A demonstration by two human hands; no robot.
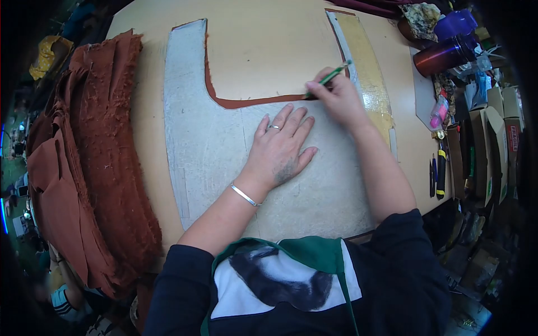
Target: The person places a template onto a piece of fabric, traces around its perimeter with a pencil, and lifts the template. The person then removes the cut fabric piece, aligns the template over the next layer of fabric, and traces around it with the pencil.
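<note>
My left hand (284, 147) lies flat with its fingers spread on a large pale grey pattern template (269, 196). The template has a U-shaped cutout at its far side. Rust-brown fabric (246, 103) shows as a narrow strip along the cutout's edge, under the template. My right hand (339, 101) is closed around a green pencil (332, 75), whose lower end is at the brown strip near the cutout's right corner. The template's right arm bears a yellowish, shiny band (367, 73).
A thick stack of rust-brown fabric pieces (106, 151) with frayed edges lies at the left. On the right are a dark tumbler (443, 55), a pink bottle (438, 115) and a yellow-and-black handled tool (441, 173). Cardboard boxes (493, 145) stand beyond the table's right edge.
</note>
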